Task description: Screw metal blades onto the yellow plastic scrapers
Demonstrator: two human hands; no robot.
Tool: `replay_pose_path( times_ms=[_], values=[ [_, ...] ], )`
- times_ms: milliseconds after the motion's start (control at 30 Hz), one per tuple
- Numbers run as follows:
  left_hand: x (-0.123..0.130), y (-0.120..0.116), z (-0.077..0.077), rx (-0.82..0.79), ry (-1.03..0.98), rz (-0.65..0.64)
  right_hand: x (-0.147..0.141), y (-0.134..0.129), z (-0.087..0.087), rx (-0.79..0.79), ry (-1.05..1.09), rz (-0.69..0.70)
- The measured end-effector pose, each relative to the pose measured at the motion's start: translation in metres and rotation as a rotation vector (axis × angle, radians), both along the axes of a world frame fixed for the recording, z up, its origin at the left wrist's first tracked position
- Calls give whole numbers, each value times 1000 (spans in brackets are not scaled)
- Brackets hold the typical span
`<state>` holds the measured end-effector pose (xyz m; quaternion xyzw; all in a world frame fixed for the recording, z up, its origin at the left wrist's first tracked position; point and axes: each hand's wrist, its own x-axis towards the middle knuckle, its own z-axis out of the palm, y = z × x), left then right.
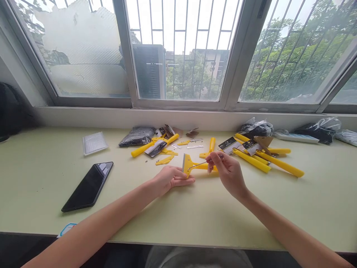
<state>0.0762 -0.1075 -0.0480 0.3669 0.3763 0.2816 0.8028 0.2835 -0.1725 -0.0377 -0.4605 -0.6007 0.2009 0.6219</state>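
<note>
A yellow scraper (198, 166) with a metal blade along its head lies across the middle, its handle pointing right. My left hand (173, 177) is closed on the scraper's head from the left and below. Pinched in my right hand (227, 169) is a thin screwdriver (199, 163), its tip at the scraper's head. Part of the scraper's handle is hidden behind my right hand. Just beyond lie loose yellow scraper parts (165, 160), a bare metal blade (195, 146) and another yellow scraper handle (212, 144).
Several yellow scrapers with card labels (262, 152) lie piled at right. More yellow handles (142, 149) sit at left beside a dark plastic packet (137, 136). A phone (88, 187) and a clear flat case (95, 143) are on the left of the table (223, 219). Wrapped bags (256, 128) line the back.
</note>
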Motion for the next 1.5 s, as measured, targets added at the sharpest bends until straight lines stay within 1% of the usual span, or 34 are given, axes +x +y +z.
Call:
replay_pose_path(
  times_ms=[233,600,833,1133,1267,1500],
  values=[
    [0,1,-4,64,8,-14,0,-1,0,-21,-16,15],
    [2,0,-5,91,20,-22,-3,-3,1,-11,-94,19],
    [2,-1,-4,108,24,-27,-3,-1,-5,-1,-111,18],
    [3,3,-12,137,78,-23,-6,-2,-5,-21,-94,28],
    [3,2,-10,132,88,-43,-7,-2,-5,-14,-126,10],
    [2,1,-8,146,125,-54,-5,-2,-4,1,-88,22]
  ],
)
